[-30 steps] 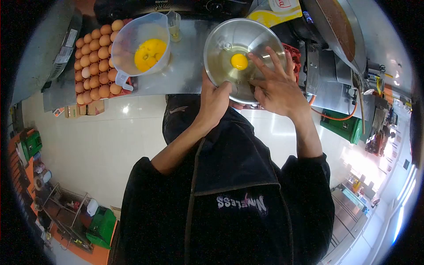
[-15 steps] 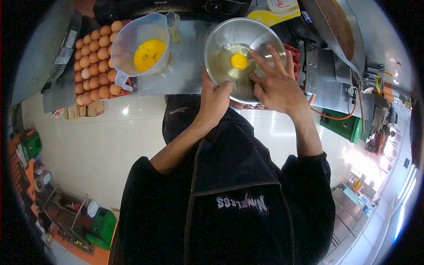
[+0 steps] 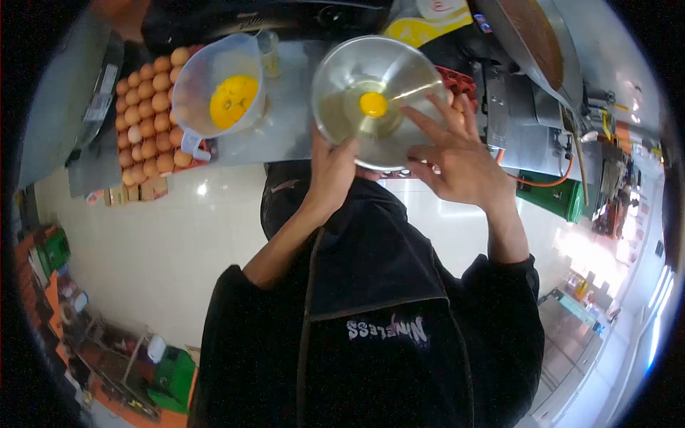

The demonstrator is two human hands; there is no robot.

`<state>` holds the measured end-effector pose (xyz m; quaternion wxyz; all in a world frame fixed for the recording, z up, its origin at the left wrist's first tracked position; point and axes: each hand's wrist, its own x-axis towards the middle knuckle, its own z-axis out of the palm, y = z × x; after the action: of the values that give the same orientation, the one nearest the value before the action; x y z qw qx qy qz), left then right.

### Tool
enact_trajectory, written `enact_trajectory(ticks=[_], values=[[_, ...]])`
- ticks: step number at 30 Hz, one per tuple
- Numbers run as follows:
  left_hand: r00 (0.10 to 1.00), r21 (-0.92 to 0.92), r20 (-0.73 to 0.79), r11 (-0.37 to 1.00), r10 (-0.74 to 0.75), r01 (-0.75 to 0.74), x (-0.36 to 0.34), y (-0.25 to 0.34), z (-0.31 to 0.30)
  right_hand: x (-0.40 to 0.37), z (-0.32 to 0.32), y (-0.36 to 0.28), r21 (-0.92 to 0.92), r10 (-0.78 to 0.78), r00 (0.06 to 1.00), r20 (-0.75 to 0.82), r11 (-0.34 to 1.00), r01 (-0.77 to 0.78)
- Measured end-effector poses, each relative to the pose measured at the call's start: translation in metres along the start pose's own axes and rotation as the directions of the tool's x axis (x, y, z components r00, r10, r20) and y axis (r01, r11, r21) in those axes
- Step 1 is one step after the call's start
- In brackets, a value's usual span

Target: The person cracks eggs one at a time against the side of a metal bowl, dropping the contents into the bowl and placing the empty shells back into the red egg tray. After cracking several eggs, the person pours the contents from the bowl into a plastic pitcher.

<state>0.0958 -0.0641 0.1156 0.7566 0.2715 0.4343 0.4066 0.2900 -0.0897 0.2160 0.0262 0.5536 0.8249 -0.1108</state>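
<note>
A steel bowl (image 3: pixel 385 60), tilted a little, holds clear egg white and one round yolk (image 3: pixel 373 104). My left hand (image 3: pixel 334 175) grips the bowl's near left rim, the thumb on the edge and the other fingers mostly hidden beneath. Over the bowl's right side is my right hand (image 3: pixel 457 153), fingers spread, with nothing in it. To the left stands a translucent plastic jug (image 3: pixel 196 78) with several yolks (image 3: pixel 234 102) inside. Brown eggs (image 3: pixel 146 107) fill a tray beside the jug.
Behind the jug stands a small clear cup (image 3: pixel 269 57). A red egg tray (image 3: pixel 457 80) shows behind the bowl on the right. A yellow package (image 3: pixel 421 28) lies at the back, near a large pan (image 3: pixel 531 43). A green bin (image 3: pixel 549 196) stands below the counter.
The bowl and my left hand have shifted slightly left in view. My right hand has drawn back toward the bowl's right rim, away from the yolk.
</note>
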Motion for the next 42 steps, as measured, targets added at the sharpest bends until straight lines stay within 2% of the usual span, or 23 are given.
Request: enact_trajectory(ticks=[3, 5, 9, 11, 13, 15, 17, 18, 20, 21, 23, 24, 25, 26, 27, 28, 30, 31, 33, 34, 35, 37, 42], values=[[0.998, -0.006, 0.049, 0.999, -0.038, 0.039, -0.003, 0.004, -0.005, 0.003, 0.006, 0.005, 0.103, -0.046, 0.999, 0.004, 0.994, 0.045], [0.998, -0.014, -0.062, 0.999, -0.033, 0.032, -0.001, -0.001, -0.010, 0.005, 0.018, 0.008, 0.255, -0.151, 0.986, -0.067, 0.953, 0.164], [1.000, -0.045, -0.001, 0.999, -0.031, 0.031, 0.006, 0.004, -0.027, 0.004, 0.024, 0.005, 0.295, -0.127, 0.972, -0.196, 0.938, 0.182], [0.998, -0.016, -0.043, 0.999, -0.051, 0.051, 0.003, 0.013, -0.026, 0.000, 0.029, 0.007, 0.380, -0.091, 0.931, -0.352, 0.895, 0.232], [0.997, 0.002, -0.070, 1.000, -0.014, 0.015, 0.000, 0.021, -0.024, -0.009, 0.028, 0.020, 0.394, -0.033, 0.915, -0.402, 0.896, 0.205], [0.999, -0.053, -0.020, 0.998, -0.044, 0.043, 0.001, 0.027, -0.036, -0.022, 0.024, 0.045, 0.320, 0.111, 0.795, -0.596, 0.941, 0.108], [0.999, -0.038, -0.002, 0.999, -0.037, 0.037, -0.003, 0.040, -0.036, -0.040, 0.012, 0.069, 0.188, 0.169, 0.719, -0.675, 0.981, -0.054], [0.999, -0.034, 0.016, 0.999, -0.028, 0.029, -0.006, 0.047, -0.036, -0.048, 0.007, 0.075, 0.190, 0.172, 0.716, -0.677, 0.980, -0.055], [1.000, -0.012, -0.005, 1.000, -0.018, 0.018, -0.011, 0.059, -0.040, -0.061, 0.000, 0.085, 0.074, 0.233, 0.618, -0.751, 0.959, -0.272], [1.000, 0.005, -0.028, 1.000, -0.007, 0.007, -0.012, 0.064, -0.043, -0.064, 0.002, 0.090, 0.075, 0.231, 0.617, -0.753, 0.961, -0.268], [0.999, 0.004, -0.051, 1.000, 0.007, -0.007, -0.013, 0.072, -0.051, -0.065, 0.019, 0.099, 0.255, 0.380, 0.497, -0.780, 0.919, -0.302], [0.997, 0.004, -0.070, 1.000, 0.018, -0.018, -0.015, 0.076, -0.055, -0.061, 0.042, 0.108, 0.425, 0.467, 0.454, -0.759, 0.883, -0.199], [0.996, 0.010, -0.086, 1.000, 0.026, -0.025, -0.017, 0.080, -0.058, -0.060, 0.068, 0.120, 0.346, 0.397, 0.616, -0.680, 0.915, -0.208], [0.995, 0.027, -0.093, 0.999, 0.037, -0.035, -0.019, 0.085, -0.060, -0.063, 0.103, 0.120, 0.063, 0.419, 0.732, -0.538, 0.885, -0.460], [0.994, 0.039, -0.096, 0.998, 0.052, -0.049, -0.019, 0.090, -0.061, -0.065, 0.126, 0.121, -0.274, 0.482, 0.788, -0.384, 0.755, -0.596], [0.992, 0.037, -0.108, 0.997, 0.065, -0.061, -0.021, 0.098, -0.061, -0.068, 0.129, 0.121, -0.273, 0.468, 0.794, -0.389, 0.764, -0.584], [0.979, 0.077, -0.183, 0.994, 0.089, -0.076, -0.025, 0.107, -0.060, -0.068, 0.130, 0.124, 0.119, 0.523, 0.697, -0.491, 0.833, -0.540], [0.980, 0.082, -0.185, 0.995, 0.076, -0.062, -0.028, 0.107, -0.067, -0.072, 0.133, 0.118, 0.125, 0.532, 0.698, -0.479, 0.828, -0.546], [0.973, 0.072, -0.196, 0.991, 0.124, -0.112, -0.020, 0.107, -0.088, -0.071, 0.130, 0.115, 0.486, 0.565, 0.640, -0.521, 0.813, -0.322], [0.965, 0.061, -0.237, 0.993, 0.115, -0.103, -0.020, 0.107, -0.095, -0.069, 0.136, 0.108, 0.573, 0.605, 0.632, -0.485, 0.765, -0.293], [0.968, 0.058, -0.224, 0.993, 0.109, -0.099, -0.018, 0.106, -0.101, -0.068, 0.141, 0.102, 0.569, 0.611, 0.624, -0.487, 0.764, -0.304], [0.949, 0.035, -0.287, 0.991, 0.132, -0.127, -0.016, 0.106, -0.110, -0.062, 0.150, 0.088, 0.299, 0.552, 0.670, -0.497, 0.834, -0.464], [0.943, -0.004, -0.308, 0.991, 0.123, -0.130, -0.017, 0.104, -0.114, -0.035, 0.159, 0.063, 0.162, 0.536, 0.684, -0.496, 0.830, -0.533]])
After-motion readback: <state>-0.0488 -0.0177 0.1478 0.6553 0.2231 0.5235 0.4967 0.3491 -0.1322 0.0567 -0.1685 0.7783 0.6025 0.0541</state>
